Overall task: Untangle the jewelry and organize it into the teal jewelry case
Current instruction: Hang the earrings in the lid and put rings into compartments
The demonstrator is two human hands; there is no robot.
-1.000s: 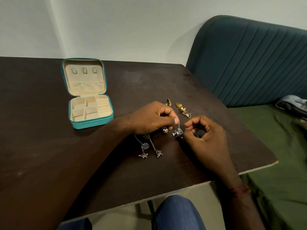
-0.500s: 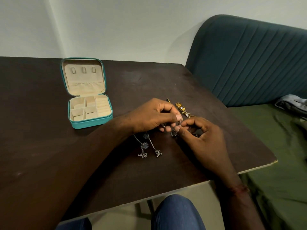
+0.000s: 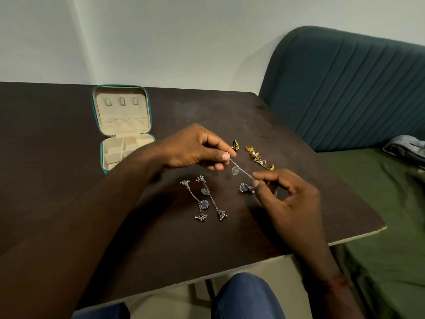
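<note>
Currently pinching a silver chain earring at both ends, lifted just off the bench & stretched on a slant. Nipping the top end btw thumb & forefinger of the left hand, the lower end w/ the fingers of the right hand. Gripping that one piece w/ both, a round charm hanging blurred mid-chain. Can't tell whether free of tangle yet.

Just below, on the bench by the right fingers: a small silver cluster, poss. touching the held chain's end; too small to tell. Further left, side by side on the bench: two long silver drop earrings. Beyond the hands: a row of gold rings & a dark-and-gold piece. Well to the left, lid open: the teal jewelry case, looking bare in the compartments that show, partly hidden by the left forearm. Prob. early in the task, then: nothing cased so far.

Risks, as a judgement only:
- Could snap a link or bend the hook by pulling too hard on so thin a chain.
- Could tighten a knot instead of loosing it by tugging w/ the cluster caught.
- Could drop the charm onto the laid-out pair & re-tangle by letting one end go.
- Could sweep pieces toward the bench edge w/ a careless forearm on the way to the case, esp. the rings.
</note>
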